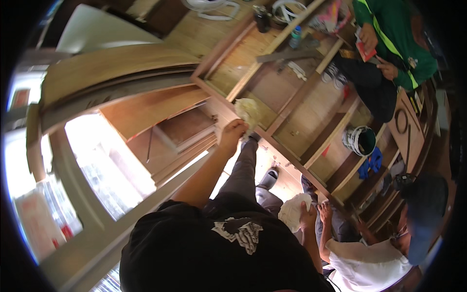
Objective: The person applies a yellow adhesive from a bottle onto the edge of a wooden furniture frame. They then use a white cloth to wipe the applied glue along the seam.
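Observation:
My left hand (233,133) grips the lower end of a crumpled, yellowish-white rag or wad (248,111), beside the near edge of a large wooden frame (288,158). Lower down, at my right side, my right hand (308,215) is closed on a pale crumpled cloth or sheet (293,213), with the thumb over its face. What either wad is made of I cannot tell. My legs and shoes show between the two hands, over a brightly lit floor.
A person in green (401,47) sits on the frame holding a red item; a person in white (368,255) works at my right. A bucket (359,140), a blue cloth (370,164) and a bottle (295,36) rest among the frame's bars. Wooden panels (120,69) stand at left.

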`<action>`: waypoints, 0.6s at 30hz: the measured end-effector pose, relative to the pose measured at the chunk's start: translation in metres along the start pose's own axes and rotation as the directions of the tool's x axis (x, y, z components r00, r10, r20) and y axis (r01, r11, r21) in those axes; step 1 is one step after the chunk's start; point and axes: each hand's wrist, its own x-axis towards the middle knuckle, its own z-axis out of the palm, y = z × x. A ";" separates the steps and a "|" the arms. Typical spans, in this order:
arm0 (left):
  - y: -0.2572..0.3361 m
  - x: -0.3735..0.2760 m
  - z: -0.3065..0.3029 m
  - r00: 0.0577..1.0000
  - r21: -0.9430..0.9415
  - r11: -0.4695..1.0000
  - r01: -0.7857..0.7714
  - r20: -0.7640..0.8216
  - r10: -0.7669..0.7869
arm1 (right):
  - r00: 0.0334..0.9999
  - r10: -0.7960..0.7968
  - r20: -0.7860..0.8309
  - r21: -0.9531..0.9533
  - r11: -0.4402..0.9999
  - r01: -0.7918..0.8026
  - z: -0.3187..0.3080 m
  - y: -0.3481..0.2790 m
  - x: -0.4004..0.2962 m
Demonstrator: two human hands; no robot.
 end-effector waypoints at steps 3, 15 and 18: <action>-0.011 -0.072 -0.003 0.998 0.031 0.999 -0.023 -0.063 0.025 | 0.977 -0.151 0.152 -0.221 0.958 0.182 0.000 0.001 -0.001; -0.045 -0.330 -0.063 0.983 0.051 0.998 -0.030 -0.178 0.039 | 0.914 -0.072 0.400 -0.415 0.875 0.250 -0.044 0.067 0.064; -0.070 -0.370 -0.106 0.950 0.132 0.988 -0.080 -0.291 0.115 | 0.879 -0.105 0.466 -0.313 0.909 0.275 -0.030 0.055 0.046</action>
